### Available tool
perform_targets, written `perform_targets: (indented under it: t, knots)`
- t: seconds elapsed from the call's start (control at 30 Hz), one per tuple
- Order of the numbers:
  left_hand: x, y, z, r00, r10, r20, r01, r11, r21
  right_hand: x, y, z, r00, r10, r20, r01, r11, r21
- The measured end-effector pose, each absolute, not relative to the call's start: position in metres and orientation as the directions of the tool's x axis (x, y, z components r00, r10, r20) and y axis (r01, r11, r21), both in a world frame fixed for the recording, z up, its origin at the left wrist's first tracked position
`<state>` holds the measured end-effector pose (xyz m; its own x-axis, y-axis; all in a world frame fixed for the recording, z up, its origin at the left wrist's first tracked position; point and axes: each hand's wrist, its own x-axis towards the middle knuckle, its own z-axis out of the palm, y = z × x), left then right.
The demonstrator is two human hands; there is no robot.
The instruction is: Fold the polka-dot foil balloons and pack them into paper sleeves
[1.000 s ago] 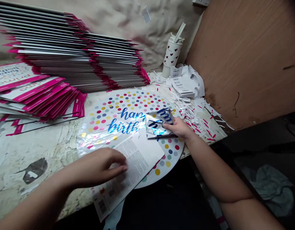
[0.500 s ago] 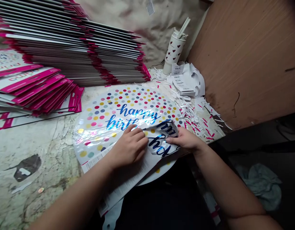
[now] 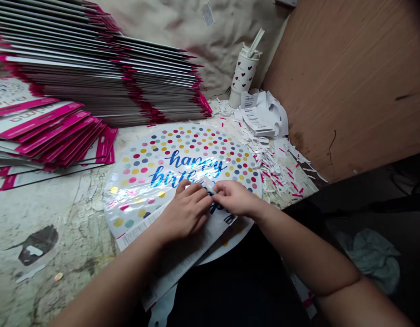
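Round foil balloon (image 3: 182, 152) flat on a cracked, pale worktop (image 3: 63, 218), near the worktop's front edge; white face with multicoloured polka dots, blue script reading "happy birthday", the second word partly covered. Its lower part is folded over; the fold that stood up half a second ago now lies pressed flat, with only scraps of blue lettering showing beneath the fingers. Left hand (image 3: 185, 211) closed on the fold, fingers pressing down; right hand (image 3: 235, 198) narrow, fingertips (image 3: 218, 190) pinching in from the other side, nearly meeting the left; both appear to hold the foil. Printed instruction sheet (image 3: 177, 259) under the balloon's lower edge, fine text too small to read, barcode near its bottom corner. Behind: stacked cards with magenta edges (image 3: 94, 81); looser pile (image 3: 49, 131), upside-down word perhaps "prima"; heart-print tumbler (image 3: 242, 77); barcode labels (image 3: 254, 116); paper shreds (image 3: 271, 168).
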<state>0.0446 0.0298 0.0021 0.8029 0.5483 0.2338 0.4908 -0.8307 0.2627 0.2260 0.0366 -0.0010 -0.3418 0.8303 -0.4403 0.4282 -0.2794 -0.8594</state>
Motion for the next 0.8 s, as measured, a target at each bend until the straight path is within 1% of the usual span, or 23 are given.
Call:
perform_targets:
  t: [0.07,0.13,0.17,0.2,0.23,0.3,0.33,0.37,0.4,0.43,0.47,0.5,0.53,0.57,0.6,0.63,0.67,0.7,0.73,0.77,0.8]
  knots:
    - [0.045,0.030,0.001,0.802,0.550,0.234,0.490,-0.829,0.270,0.210,0.035,-0.004,-0.412,0.775,-0.479,0.520,-0.232,-0.822]
    - [0.043,0.030,0.000,0.806,0.548,0.225,0.487,-0.829,0.276,0.206,0.036,-0.002,-0.476,0.697,-0.536,0.549,-0.240,-0.801]
    - [0.041,0.030,0.000,0.809,0.544,0.222,0.484,-0.831,0.273,0.208,0.036,0.000,-0.510,0.668,-0.541,0.545,-0.236,-0.804]
    - [0.039,0.030,0.001,0.810,0.541,0.225,0.483,-0.834,0.265,0.213,0.036,0.003,-0.527,0.676,-0.515,0.530,-0.213,-0.821]
    - [0.036,0.031,0.003,0.806,0.542,0.239,0.488,-0.836,0.249,0.221,0.035,0.007,-0.507,0.734,-0.452,0.501,-0.176,-0.848]
    - [0.032,0.030,0.009,0.773,0.561,0.296,0.523,-0.828,0.201,0.237,0.030,0.014,-0.341,0.909,-0.239,0.409,-0.085,-0.909]
    - [0.030,0.029,0.015,0.746,0.574,0.336,0.550,-0.817,0.175,0.244,0.024,0.018,-0.241,0.961,-0.139,0.349,-0.048,-0.936]
    - [0.029,0.028,0.022,0.718,0.584,0.379,0.575,-0.804,0.151,0.247,0.018,0.021,-0.180,0.980,-0.084,0.274,-0.032,-0.961]
    - [0.029,0.026,0.029,0.691,0.587,0.422,0.597,-0.792,0.125,0.248,0.011,0.024,-0.191,0.979,-0.075,0.182,-0.040,-0.983]
    - [0.030,0.023,0.038,0.662,0.585,0.468,0.619,-0.779,0.098,0.246,0.004,0.027,-0.257,0.963,-0.082,0.078,-0.064,-0.995]
    - [0.031,0.021,0.046,0.618,0.574,0.537,0.643,-0.762,0.073,0.242,-0.003,0.030,-0.324,0.943,-0.075,-0.022,-0.086,-0.996]
    - [0.031,0.018,0.054,0.549,0.541,0.637,0.671,-0.740,0.050,0.237,-0.008,0.034,-0.350,0.936,-0.044,-0.112,-0.088,-0.990]
    - [0.031,0.015,0.062,0.445,0.480,0.756,0.700,-0.713,0.040,0.232,-0.012,0.039,-0.325,0.946,0.003,-0.185,-0.060,-0.981]
    - [0.030,0.013,0.067,0.307,0.402,0.863,0.721,-0.689,0.065,0.228,-0.013,0.044,-0.269,0.962,0.055,-0.232,-0.009,-0.973]
    - [0.029,0.010,0.071,0.151,0.354,0.923,0.716,-0.683,0.145,0.226,-0.013,0.049,-0.206,0.973,0.108,-0.257,0.053,-0.965]
    - [0.027,0.007,0.072,0.016,0.386,0.922,0.667,-0.692,0.278,0.225,-0.012,0.053,-0.163,0.975,0.152,-0.269,0.105,-0.958]
    - [0.026,0.004,0.071,-0.056,0.507,0.860,0.571,-0.690,0.445,0.225,-0.009,0.055,-0.149,0.972,0.180,-0.275,0.134,-0.952]
    - [0.025,0.001,0.068,-0.050,0.682,0.729,0.452,-0.636,0.626,0.225,-0.006,0.055,-0.162,0.967,0.196,-0.282,0.145,-0.948]
    - [0.025,-0.003,0.063,0.011,0.832,0.554,0.343,-0.524,0.780,0.225,-0.003,0.053,-0.184,0.961,0.204,-0.290,0.145,-0.946]
    - [0.025,-0.006,0.057,0.093,0.918,0.386,0.268,-0.396,0.878,0.225,0.000,0.049,-0.204,0.958,0.203,-0.299,0.136,-0.944]
    - [0.025,-0.010,0.052,0.149,0.955,0.258,0.226,-0.286,0.931,0.224,0.002,0.045,-0.216,0.957,0.195,-0.309,0.122,-0.943]
